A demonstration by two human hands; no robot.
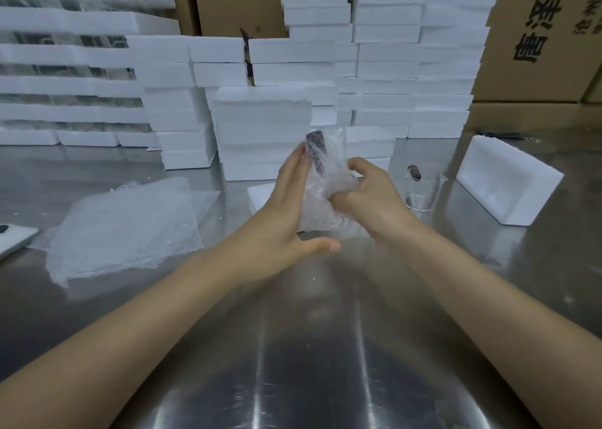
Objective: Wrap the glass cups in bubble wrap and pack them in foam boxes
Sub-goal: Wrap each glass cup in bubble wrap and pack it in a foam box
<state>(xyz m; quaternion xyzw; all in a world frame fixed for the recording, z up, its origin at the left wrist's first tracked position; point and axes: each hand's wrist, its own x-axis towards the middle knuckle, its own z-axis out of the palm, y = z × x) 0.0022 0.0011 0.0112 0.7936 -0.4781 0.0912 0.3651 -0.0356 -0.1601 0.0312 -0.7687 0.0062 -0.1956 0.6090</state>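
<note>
A glass cup wrapped in bubble wrap (325,194) is held above the steel table, a dark label showing near its top. My left hand (286,210) presses flat against the bundle's left side with straight fingers. My right hand (368,191) grips the bundle's right side, fingers curled into the wrap. A bare glass cup (422,189) with a dark sticker stands on the table just right of my right hand. A foam box (508,179) lies at the right. A small foam piece (260,195) sits behind my left hand.
A pile of bubble wrap sheets (127,230) lies on the steel table (309,347) at the left. Stacks of foam boxes (264,129) fill the back, with cardboard cartons (547,44) behind. A flat white device (14,236) sits at the far left edge.
</note>
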